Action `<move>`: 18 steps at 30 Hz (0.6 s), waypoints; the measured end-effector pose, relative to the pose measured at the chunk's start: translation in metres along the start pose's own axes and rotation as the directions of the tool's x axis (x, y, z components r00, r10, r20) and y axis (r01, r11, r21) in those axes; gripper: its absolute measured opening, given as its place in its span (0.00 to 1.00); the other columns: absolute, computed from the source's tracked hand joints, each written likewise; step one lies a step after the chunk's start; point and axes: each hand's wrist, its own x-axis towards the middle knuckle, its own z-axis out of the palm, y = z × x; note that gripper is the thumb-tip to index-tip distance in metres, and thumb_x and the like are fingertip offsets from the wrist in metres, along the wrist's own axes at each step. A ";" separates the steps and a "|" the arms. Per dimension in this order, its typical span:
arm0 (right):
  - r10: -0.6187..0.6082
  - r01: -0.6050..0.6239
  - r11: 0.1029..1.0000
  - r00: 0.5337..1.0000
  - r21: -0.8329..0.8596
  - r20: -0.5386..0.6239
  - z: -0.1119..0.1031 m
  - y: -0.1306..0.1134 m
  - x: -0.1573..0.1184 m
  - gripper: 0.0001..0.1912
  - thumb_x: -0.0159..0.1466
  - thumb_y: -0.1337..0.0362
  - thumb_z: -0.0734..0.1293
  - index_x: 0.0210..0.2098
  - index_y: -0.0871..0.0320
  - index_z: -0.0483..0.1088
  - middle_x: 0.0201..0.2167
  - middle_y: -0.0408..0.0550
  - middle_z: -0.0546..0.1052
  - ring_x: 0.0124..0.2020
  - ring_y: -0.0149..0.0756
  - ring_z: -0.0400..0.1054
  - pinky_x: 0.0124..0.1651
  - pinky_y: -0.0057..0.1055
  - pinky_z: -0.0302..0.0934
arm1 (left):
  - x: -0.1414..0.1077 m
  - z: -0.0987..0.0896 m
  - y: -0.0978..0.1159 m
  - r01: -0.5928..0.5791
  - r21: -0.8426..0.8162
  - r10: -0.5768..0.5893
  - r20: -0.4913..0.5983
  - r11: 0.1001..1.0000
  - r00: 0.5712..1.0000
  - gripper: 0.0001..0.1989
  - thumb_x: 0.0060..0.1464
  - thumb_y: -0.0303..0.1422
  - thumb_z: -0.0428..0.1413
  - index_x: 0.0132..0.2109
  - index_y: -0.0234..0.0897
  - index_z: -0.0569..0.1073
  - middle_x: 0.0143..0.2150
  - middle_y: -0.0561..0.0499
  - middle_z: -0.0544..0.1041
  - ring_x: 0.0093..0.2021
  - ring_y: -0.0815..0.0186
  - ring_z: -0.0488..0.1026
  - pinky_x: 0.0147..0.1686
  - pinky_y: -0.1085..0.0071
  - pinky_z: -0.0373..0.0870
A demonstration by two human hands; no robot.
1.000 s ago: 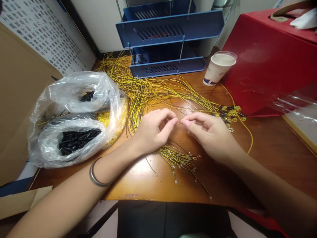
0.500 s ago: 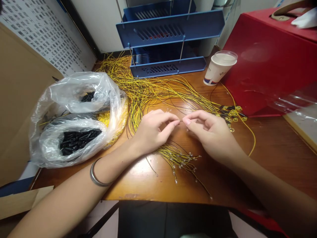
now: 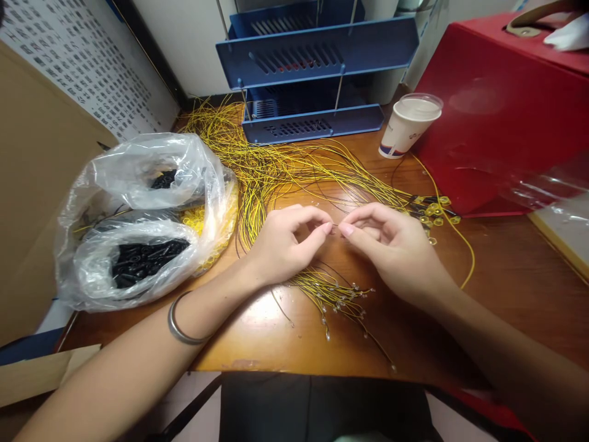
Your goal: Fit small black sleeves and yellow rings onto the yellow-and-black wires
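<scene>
My left hand (image 3: 292,242) pinches a thin dark wire (image 3: 335,224) between thumb and forefinger. Just to its right, my right hand (image 3: 389,245) pinches the same wire, so a short stretch shows between the two sets of fingertips. What lies inside either pinch is too small to make out. Below the hands, a fan of yellow and black wires (image 3: 317,285) ends in small clear tips. Behind them a large bundle of yellow and black wires (image 3: 294,162) runs across the wooden table. Its right end carries yellow-tipped black pieces (image 3: 432,210).
Clear plastic bags (image 3: 87,258) at the left hold small black parts (image 3: 150,261) and yellow rings (image 3: 221,230). A blue rack (image 3: 317,55) stands at the back. On the right are a paper cup (image 3: 409,127) and a red box (image 3: 501,116). The table's front edge (image 3: 276,370) is near.
The fingertips have drawn very slightly apart, so a little more of the wire shows between them. Otherwise both hands stay in the same place.
</scene>
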 end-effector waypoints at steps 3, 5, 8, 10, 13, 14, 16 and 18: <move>-0.017 0.017 0.997 1.000 -0.074 0.002 0.000 0.001 -0.001 0.07 0.60 0.60 0.70 0.34 0.58 0.73 0.33 0.50 0.78 0.30 0.35 0.70 0.28 0.29 0.59 | 0.000 0.000 0.000 0.020 -0.037 -0.019 0.015 0.999 1.000 0.06 0.59 0.30 0.56 0.37 0.33 0.77 0.32 0.51 0.79 0.32 0.69 0.73 0.34 0.74 0.67; -0.027 0.027 0.995 1.000 -0.095 0.002 0.001 0.002 -0.002 0.06 0.61 0.61 0.69 0.34 0.58 0.74 0.34 0.51 0.79 0.33 0.37 0.72 0.29 0.30 0.60 | 0.000 0.000 0.001 0.042 -0.056 -0.040 0.030 0.998 0.999 0.06 0.59 0.30 0.56 0.36 0.34 0.77 0.33 0.51 0.79 0.32 0.69 0.73 0.33 0.74 0.67; -0.035 0.036 0.992 0.999 -0.119 0.005 0.000 0.003 -0.002 0.06 0.61 0.62 0.69 0.34 0.58 0.74 0.33 0.51 0.79 0.35 0.39 0.72 0.31 0.31 0.61 | 0.000 0.001 0.001 0.079 -0.091 -0.075 0.049 0.993 0.996 0.07 0.60 0.31 0.55 0.36 0.34 0.76 0.32 0.50 0.79 0.30 0.70 0.72 0.30 0.75 0.67; -0.041 0.043 0.989 0.999 -0.141 0.013 0.000 0.003 -0.002 0.06 0.62 0.61 0.68 0.34 0.58 0.74 0.33 0.50 0.79 0.36 0.39 0.72 0.32 0.31 0.61 | 0.001 0.001 0.001 0.109 -0.133 -0.101 0.066 0.985 0.993 0.07 0.59 0.32 0.55 0.36 0.33 0.75 0.31 0.51 0.78 0.27 0.71 0.70 0.28 0.75 0.65; -0.050 0.054 0.984 0.998 -0.169 0.024 -0.001 0.002 -0.002 0.07 0.63 0.61 0.68 0.35 0.58 0.75 0.33 0.50 0.79 0.36 0.39 0.72 0.32 0.31 0.61 | 0.001 0.001 0.001 0.154 -0.213 -0.137 0.094 0.965 0.986 0.07 0.59 0.32 0.56 0.35 0.33 0.75 0.29 0.52 0.76 0.26 0.72 0.68 0.27 0.76 0.65; -0.054 0.057 0.982 0.998 -0.178 0.024 -0.001 0.002 -0.002 0.07 0.63 0.61 0.68 0.35 0.58 0.75 0.33 0.50 0.79 0.36 0.39 0.71 0.32 0.31 0.61 | 0.002 0.002 0.001 0.167 -0.233 -0.147 0.103 0.958 0.984 0.07 0.58 0.32 0.56 0.35 0.32 0.75 0.29 0.52 0.76 0.26 0.72 0.69 0.27 0.76 0.66; -0.060 0.063 0.979 0.998 -0.193 0.020 -0.001 0.002 -0.003 0.07 0.63 0.61 0.68 0.35 0.58 0.75 0.33 0.50 0.79 0.36 0.38 0.71 0.31 0.31 0.60 | 0.002 0.001 0.001 0.182 -0.253 -0.157 0.113 0.950 0.981 0.07 0.58 0.32 0.56 0.35 0.32 0.75 0.29 0.51 0.77 0.28 0.71 0.70 0.29 0.75 0.67; -0.064 0.067 0.977 0.998 -0.204 0.019 -0.002 0.003 -0.003 0.07 0.63 0.61 0.68 0.35 0.58 0.75 0.34 0.50 0.79 0.36 0.38 0.71 0.32 0.31 0.60 | 0.002 0.001 0.001 0.188 -0.255 -0.163 0.118 0.948 0.980 0.07 0.58 0.32 0.56 0.35 0.32 0.76 0.30 0.50 0.77 0.29 0.71 0.71 0.30 0.75 0.67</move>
